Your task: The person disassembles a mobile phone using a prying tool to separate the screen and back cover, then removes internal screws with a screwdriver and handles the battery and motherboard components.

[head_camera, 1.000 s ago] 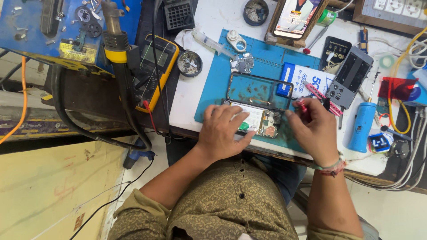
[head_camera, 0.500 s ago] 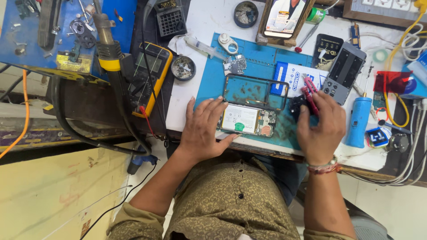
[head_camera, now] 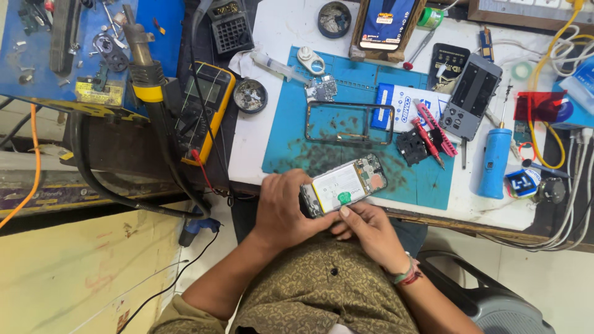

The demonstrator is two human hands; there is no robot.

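An opened phone body (head_camera: pixel 344 185), its white battery and circuit board exposed, is lifted off the teal work mat (head_camera: pixel 291 145) near the table's front edge. My left hand (head_camera: pixel 283 210) grips its left end. My right hand (head_camera: pixel 365 227) supports it from below with the thumb on the battery. A loose phone frame (head_camera: pixel 350 123) lies on the mat just beyond. A red screwdriver (head_camera: pixel 427 141) and a small black part (head_camera: pixel 411 147) rest to the right of the frame.
A yellow multimeter (head_camera: pixel 207 105) and hot-air handle (head_camera: pixel 148 68) stand at the left. A blue cylinder tool (head_camera: pixel 495 164), grey device (head_camera: pixel 470 96), propped phone (head_camera: pixel 385 23), round tins (head_camera: pixel 250 96) and cables (head_camera: pixel 572 179) crowd the table. A stool (head_camera: pixel 489 303) is at the lower right.
Both hands have left the mat and picked up the phone body, drawing it toward me and tilting it. My right hand has let go of the red screwdriver, which lies on the mat.
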